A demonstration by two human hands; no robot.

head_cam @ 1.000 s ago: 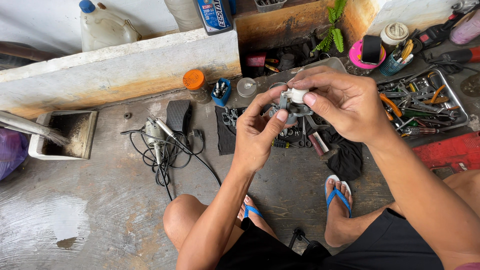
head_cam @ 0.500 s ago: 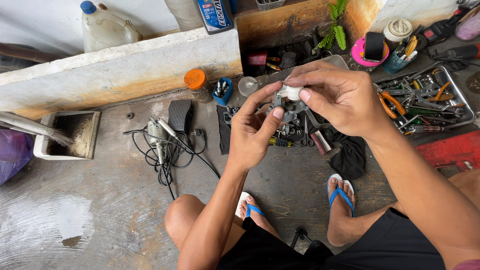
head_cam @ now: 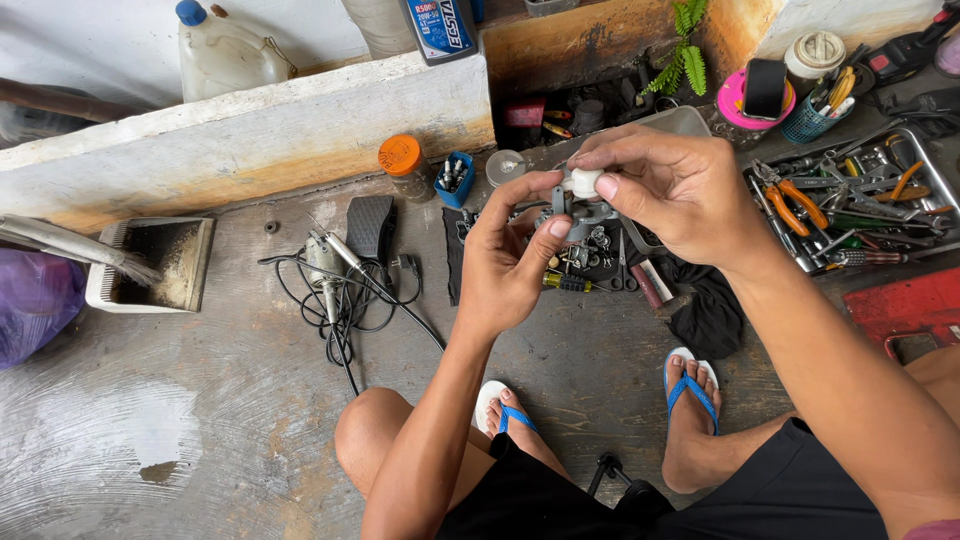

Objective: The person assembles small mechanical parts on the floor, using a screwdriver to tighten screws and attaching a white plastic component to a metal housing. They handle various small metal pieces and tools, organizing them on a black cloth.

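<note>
The person sat low on the concrete floor [head_cam: 200, 440] with both hands raised in front of the body, and a small metal part [head_cam: 578, 208] was held between them. The left hand [head_cam: 515, 255] closed around the lower side of the metal part, with the thumb and the first finger pinched against it from the left. The right hand [head_cam: 675, 190] came from the right and above, and its thumb and first finger gripped a small white round piece [head_cam: 584, 182] that sat on top of the metal part. So the white piece was just between the fingertips of the two hands, touching both, and it was above the dark cloth [head_cam: 712, 310] that lay on the floor. Under the hands more small metal pieces and a screwdriver with a yellow and black handle [head_cam: 566, 283] lay near together. To the right, well apart from the hands, a metal tray [head_cam: 948, 170] held pliers with orange handles [head_cam: 790, 205] and other tools. To the left a rotary tool with a black cable [head_cam: 335, 275] lay beside a black foot pedal [head_cam: 370, 228], and a jar with an orange lid [head_cam: 402, 160] stood near the low concrete ledge [head_cam: 240, 140]. The feet wore blue and white sandals [head_cam: 690, 385].
</note>
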